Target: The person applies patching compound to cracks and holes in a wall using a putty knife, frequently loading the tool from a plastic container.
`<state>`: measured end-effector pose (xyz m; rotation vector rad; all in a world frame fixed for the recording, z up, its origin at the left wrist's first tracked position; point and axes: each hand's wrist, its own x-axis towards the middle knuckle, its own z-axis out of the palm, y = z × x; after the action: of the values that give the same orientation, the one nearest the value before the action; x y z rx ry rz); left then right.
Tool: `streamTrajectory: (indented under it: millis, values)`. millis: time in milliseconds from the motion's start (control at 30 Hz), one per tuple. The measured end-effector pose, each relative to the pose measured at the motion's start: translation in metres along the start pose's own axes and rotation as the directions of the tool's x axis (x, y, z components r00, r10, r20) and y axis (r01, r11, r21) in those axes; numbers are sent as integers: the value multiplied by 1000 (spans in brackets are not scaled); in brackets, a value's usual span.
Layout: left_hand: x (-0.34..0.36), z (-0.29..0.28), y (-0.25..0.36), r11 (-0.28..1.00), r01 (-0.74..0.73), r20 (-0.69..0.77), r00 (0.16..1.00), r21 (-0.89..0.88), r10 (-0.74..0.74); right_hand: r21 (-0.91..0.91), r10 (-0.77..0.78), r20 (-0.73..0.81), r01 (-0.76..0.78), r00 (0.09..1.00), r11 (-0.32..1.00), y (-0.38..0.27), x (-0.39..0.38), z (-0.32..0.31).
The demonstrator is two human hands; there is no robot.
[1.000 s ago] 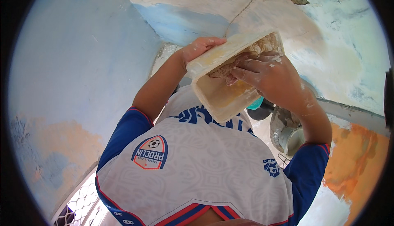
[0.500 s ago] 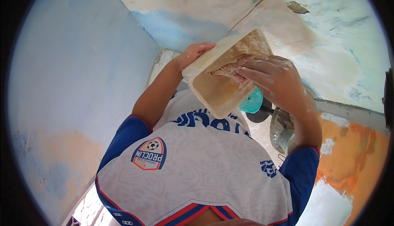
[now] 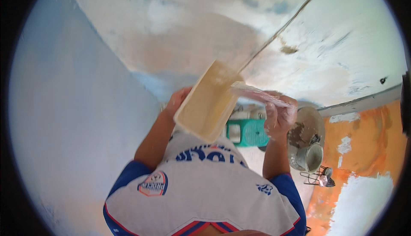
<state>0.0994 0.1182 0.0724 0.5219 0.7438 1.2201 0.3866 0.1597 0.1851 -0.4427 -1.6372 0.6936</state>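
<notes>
The left hand (image 3: pixel 177 100) clasps the cream tub (image 3: pixel 200 109), fingertips hidden, while the right hand (image 3: pixel 280 116) pinches a white-smeared flat piece (image 3: pixel 257 94).

Your cream tub (image 3: pixel 205 103) at the centre looks like matt plastic, its inside filmed with residue, and the flat pinkish piece (image 3: pixel 261 94) right of it is coated in rough whitish paste, its material unclear. Your white shirt (image 3: pixel 205 197) is soft, matt cloth, while the teal object (image 3: pixel 255 133) below centre looks like smooth plastic. The blue wall (image 3: pixel 81 120) at left appears smooth and matt, but the orange wall (image 3: pixel 364 137) at right shows patchy, worn paint.
</notes>
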Motion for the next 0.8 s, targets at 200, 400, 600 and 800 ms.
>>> streamTrajectory:
  millis: [200,400,600,800]
  values:
    - [-1,-59,11,966,-108,134,981,-233,142,307,262,-104,-219,959,926,2,31,60]
    - [-9,-71,51,899,61,151,988,-433,6,328,409,121,-425,905,844,-9,50,122]
    - [-9,-118,65,928,3,151,987,-373,57,387,469,107,-471,877,793,4,45,160]
    - [-27,-130,81,893,-62,80,991,-446,109,491,469,-134,-352,873,796,26,59,198]
